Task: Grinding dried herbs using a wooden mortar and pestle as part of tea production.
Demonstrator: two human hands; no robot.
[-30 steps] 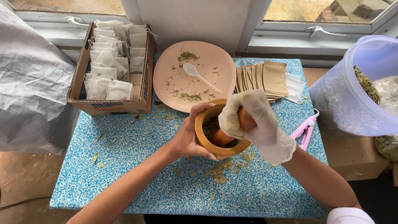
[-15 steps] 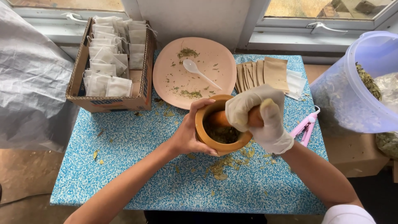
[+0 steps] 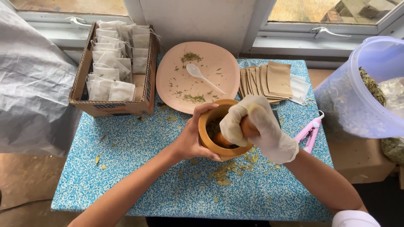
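1. I take the wooden mortar [image 3: 223, 133] as my landmark: it sits on the blue speckled table [image 3: 139, 168], slightly toward the window side of the middle.
2. Toward me from the mortar the tabletop is mostly open, with only scattered dried leaf bits [image 3: 225, 172] just in front of it; both forearms cross that stretch. The table's near edge lies well clear of the mortar.
3. Behind the mortar, almost touching its rim, lies one pink plate [image 3: 219, 67] carrying one white plastic spoon [image 3: 202, 76] and some leaf crumbs.
4. Left and behind the mortar stands one cardboard box [image 3: 82, 90] packed with white tea-bag sachets; I cannot count them exactly.
5. Right and behind the mortar is a fanned stack of brown paper envelopes [image 3: 271, 80], with white ones beneath; the number is unclear.
6. Right of the mortar lies one pink clip-like tool [image 3: 309, 133], near the table's right edge, and past that edge one clear plastic tub [image 3: 357, 101] holds dried leaves.
7. My left hand [image 3: 193, 141] is bare, its fingers wrapped round the mortar's left wall and holding it.
8. My right hand [image 3: 256, 128] wears a white glove and is clenched round one wooden pestle [image 3: 227, 138], whose lower end is down inside the bowl among the crushed leaves.
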